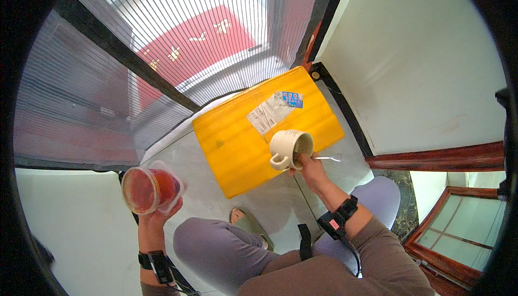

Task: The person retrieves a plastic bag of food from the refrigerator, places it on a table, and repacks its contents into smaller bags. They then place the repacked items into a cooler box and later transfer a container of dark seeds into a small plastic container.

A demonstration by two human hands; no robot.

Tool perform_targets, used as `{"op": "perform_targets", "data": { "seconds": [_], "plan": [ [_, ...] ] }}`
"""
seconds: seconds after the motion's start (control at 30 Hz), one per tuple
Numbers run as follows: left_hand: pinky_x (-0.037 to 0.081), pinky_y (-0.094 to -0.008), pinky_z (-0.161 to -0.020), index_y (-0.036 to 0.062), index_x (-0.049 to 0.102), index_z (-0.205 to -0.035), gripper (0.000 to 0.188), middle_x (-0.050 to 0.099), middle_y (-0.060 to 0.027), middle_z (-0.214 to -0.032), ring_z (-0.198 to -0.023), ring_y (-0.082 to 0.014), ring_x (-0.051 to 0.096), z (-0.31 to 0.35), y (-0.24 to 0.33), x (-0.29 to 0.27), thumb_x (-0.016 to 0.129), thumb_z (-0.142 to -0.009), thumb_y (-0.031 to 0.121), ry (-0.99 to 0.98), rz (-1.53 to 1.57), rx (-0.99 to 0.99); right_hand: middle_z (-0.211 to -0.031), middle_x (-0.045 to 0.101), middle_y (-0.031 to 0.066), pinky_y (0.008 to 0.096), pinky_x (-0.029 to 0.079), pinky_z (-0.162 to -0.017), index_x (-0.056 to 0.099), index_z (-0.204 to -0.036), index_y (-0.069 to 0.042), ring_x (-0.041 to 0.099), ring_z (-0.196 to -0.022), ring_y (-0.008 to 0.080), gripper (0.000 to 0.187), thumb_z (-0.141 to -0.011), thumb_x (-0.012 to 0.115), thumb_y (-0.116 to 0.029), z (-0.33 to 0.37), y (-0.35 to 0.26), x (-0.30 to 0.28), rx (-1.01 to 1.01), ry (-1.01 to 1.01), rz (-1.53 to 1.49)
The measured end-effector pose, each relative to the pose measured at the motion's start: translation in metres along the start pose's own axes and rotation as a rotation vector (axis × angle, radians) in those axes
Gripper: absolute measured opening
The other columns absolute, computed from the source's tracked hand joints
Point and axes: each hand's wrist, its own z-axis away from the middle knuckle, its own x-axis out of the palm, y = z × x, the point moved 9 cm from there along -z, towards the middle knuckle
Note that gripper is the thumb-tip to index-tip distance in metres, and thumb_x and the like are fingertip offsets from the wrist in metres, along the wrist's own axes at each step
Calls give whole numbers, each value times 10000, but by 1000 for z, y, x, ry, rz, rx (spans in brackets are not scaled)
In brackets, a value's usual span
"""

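Observation:
My left hand [161,215] is raised at the left, closed round a clear plastic tub [141,191] with red contents. Its round face is tilted toward me, and a paler clear plastic edge shows behind it. My right hand [313,173] grips a cream mug [284,146] by its rim, with fingers at the opening. The mug is tilted on its side, its handle toward the lower left. A thin metal utensil [328,158] sticks out to the right beside that hand; its other end is hidden. Beneath the mug lies a yellow box [232,139].
A label [270,114] is stuck on the box top. Behind the box hangs a striped mesh door curtain [81,96], with a red mat [199,42] beyond it. A white wall [421,64] rises at the right. Grey floor tiles [178,153] and my sandalled foot [251,226] lie below.

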Motion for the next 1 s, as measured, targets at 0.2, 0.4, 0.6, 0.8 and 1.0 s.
{"op": "perform_targets", "data": {
  "seconds": [0.2,0.4,0.6,0.8,1.0],
  "plan": [
    [530,-438,-741,155,574,-1141,523,623,-63,-1102,-1059,-294,552,5,4,-13,519,-803,549,-114,-9,26,-904,622,92,322,498,-563,494,-1108,6,614,-762,190,287,-930,456,-217,20,-65,29,-154,25,-30],
    [529,-435,-744,154,587,-1134,529,631,-68,-1092,-1029,-319,575,-2,18,-37,549,-783,547,-135,17,43,-905,627,105,274,483,-533,522,-1094,-7,606,-731,157,249,-915,474,-174,-5,-173,101,-493,-120,81],
    [482,-479,-843,186,556,-1179,505,601,-29,-1157,-1121,-261,520,-10,14,-37,621,-759,458,-229,-44,23,-891,629,115,274,493,-539,533,-1072,19,615,-693,171,231,-913,458,-130,-20,-254,186,-714,-453,154],
    [297,-442,-1058,198,538,-1188,622,560,-10,-1217,-1203,-226,440,-39,17,2,765,-635,370,-298,-1354,559,-854,626,121,270,515,-498,516,-1130,0,619,-603,151,289,-869,430,-90,-49,-172,130,-310,-311,632],
    [321,-452,-1050,209,486,-1248,643,545,-37,-1244,-1204,-248,450,-82,-34,47,646,-708,520,-460,-298,-91,-731,649,176,352,521,-523,530,-968,97,653,-566,243,288,-835,541,-158,-104,-10,90,76,-409,1333]
  ]
}}
